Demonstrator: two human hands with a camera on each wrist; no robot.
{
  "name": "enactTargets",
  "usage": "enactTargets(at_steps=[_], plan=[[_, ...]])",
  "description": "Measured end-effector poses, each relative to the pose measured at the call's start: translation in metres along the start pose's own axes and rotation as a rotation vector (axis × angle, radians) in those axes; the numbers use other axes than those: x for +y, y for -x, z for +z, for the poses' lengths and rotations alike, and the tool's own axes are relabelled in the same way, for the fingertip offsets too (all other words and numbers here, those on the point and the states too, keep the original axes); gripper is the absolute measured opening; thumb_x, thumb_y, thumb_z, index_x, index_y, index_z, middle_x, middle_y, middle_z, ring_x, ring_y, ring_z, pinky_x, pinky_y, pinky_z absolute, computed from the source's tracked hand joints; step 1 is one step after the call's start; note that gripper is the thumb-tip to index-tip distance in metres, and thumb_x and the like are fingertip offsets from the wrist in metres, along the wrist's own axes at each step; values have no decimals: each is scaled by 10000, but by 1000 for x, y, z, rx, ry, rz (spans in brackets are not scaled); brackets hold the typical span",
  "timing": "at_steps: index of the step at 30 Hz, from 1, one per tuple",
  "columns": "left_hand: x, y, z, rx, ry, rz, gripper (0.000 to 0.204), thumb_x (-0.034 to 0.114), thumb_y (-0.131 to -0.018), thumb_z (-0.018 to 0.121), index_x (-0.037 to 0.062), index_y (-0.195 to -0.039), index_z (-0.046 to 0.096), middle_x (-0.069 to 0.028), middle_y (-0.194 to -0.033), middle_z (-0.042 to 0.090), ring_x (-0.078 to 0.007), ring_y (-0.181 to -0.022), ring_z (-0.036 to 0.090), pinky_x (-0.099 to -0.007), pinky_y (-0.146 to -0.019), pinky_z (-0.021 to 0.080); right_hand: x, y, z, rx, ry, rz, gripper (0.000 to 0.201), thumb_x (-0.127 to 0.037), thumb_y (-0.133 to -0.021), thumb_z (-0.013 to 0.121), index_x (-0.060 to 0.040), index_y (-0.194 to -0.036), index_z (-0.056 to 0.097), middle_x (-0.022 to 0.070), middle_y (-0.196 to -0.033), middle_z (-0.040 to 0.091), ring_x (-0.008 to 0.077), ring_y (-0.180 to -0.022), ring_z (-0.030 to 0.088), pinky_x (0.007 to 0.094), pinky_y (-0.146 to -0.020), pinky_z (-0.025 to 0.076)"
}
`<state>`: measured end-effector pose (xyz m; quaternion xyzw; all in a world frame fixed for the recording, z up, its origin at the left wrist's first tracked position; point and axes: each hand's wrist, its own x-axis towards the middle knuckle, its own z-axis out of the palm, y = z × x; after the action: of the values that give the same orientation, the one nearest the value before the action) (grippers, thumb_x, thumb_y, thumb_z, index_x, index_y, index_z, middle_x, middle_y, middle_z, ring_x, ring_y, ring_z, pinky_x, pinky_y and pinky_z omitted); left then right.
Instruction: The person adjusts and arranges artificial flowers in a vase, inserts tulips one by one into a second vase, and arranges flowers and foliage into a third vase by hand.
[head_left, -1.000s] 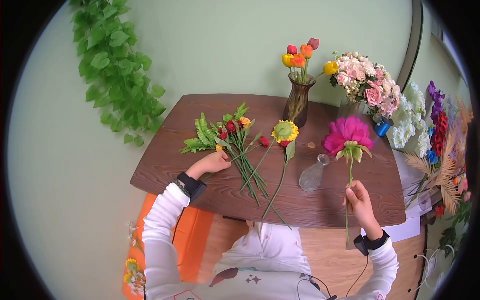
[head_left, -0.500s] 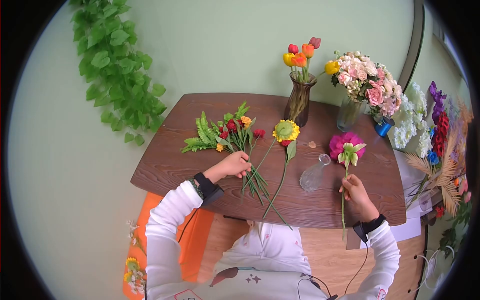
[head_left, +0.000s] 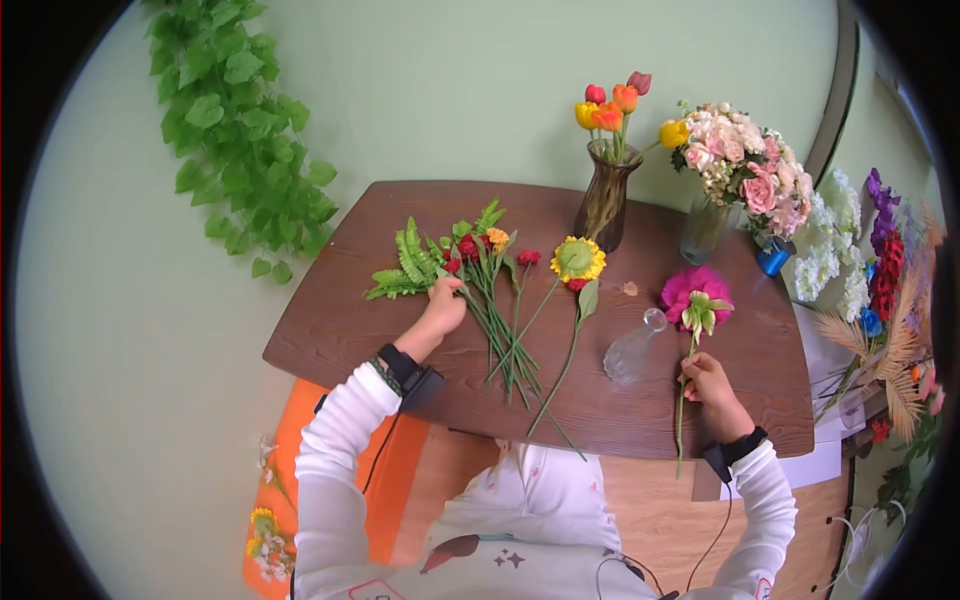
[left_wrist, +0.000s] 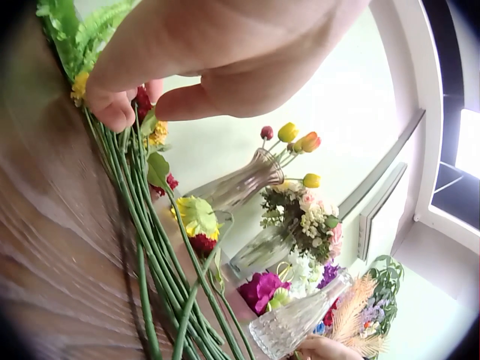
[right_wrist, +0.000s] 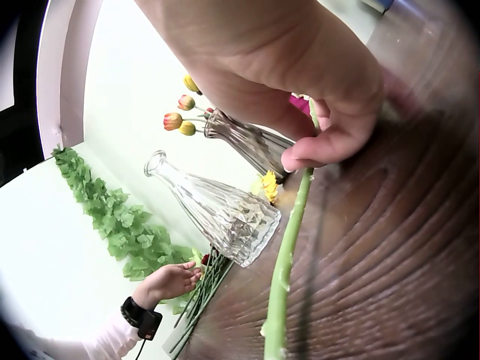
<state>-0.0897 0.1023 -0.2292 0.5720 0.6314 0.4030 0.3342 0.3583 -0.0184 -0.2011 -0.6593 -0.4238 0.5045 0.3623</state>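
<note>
My right hand (head_left: 708,380) pinches the green stem (right_wrist: 285,262) of a magenta peony (head_left: 697,298) between thumb and fingers. The bloom faces away over the right side of the table, its stem end reaching past the front edge. On the left, my left hand (head_left: 443,308) is at the upper stems of a bunch of red and orange flowers (head_left: 497,238), beside fern leaves (head_left: 410,258). A gap shows between its thumb and fingers in the left wrist view, with fingertips right at the green stems (left_wrist: 142,202). To the bunch's right lies a sunflower (head_left: 578,260).
A clear glass vase (head_left: 632,350) lies tilted in the head view near the peony. Behind stand a brown vase (head_left: 604,200) of tulips and a glass vase (head_left: 705,232) of pink roses. A blue ribbon roll (head_left: 773,260) sits at the table's right edge.
My right hand has lowered the peony, its bloom tipping away. My left hand moved right onto the stems, then back left toward the flower heads; one red flower has shifted farther back.
</note>
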Motion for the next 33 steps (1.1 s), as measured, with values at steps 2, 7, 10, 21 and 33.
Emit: enactTargets(at_steps=[2,7,10,21,33], plan=[[29,11,-20,-97,212,-237,356,10,-803,437,42,-1155,392,-74,-1115,452,-156,-919,497,-311,-735,444,1,0,0,-7,-9,1,88,-164,-869,506,-90,-834,474,38,-706,564,66,-415,474,176,-375,377],[29,11,-56,-285,240,-405,363,55,-824,416,69,-1186,398,-44,-1129,487,-143,-971,489,-315,-818,409,-4,4,2,-14,-2,-12,99,-164,-869,498,-74,-829,485,37,-694,556,65,-410,484,169,-363,385],[35,19,-71,-426,130,-373,368,89,-840,398,66,-1206,402,-47,-1166,499,-125,-1030,471,-309,-855,390,-4,3,3,-13,13,-17,102,-164,-872,493,-72,-829,485,37,-692,552,68,-414,488,170,-366,386],[25,16,-42,-508,370,-440,336,147,-889,418,13,-1191,355,-101,-1149,518,-163,-988,548,-254,-747,437,-4,6,5,-11,9,-11,102,-165,-866,506,-66,-845,494,40,-716,556,70,-433,498,176,-391,413],[22,7,-6,-457,427,-393,135,228,-849,566,99,-879,540,59,-765,528,-28,-643,500,-184,-555,412,-4,8,7,-11,-4,-20,97,-162,-873,497,-67,-853,497,32,-724,551,67,-435,493,173,-400,403]])
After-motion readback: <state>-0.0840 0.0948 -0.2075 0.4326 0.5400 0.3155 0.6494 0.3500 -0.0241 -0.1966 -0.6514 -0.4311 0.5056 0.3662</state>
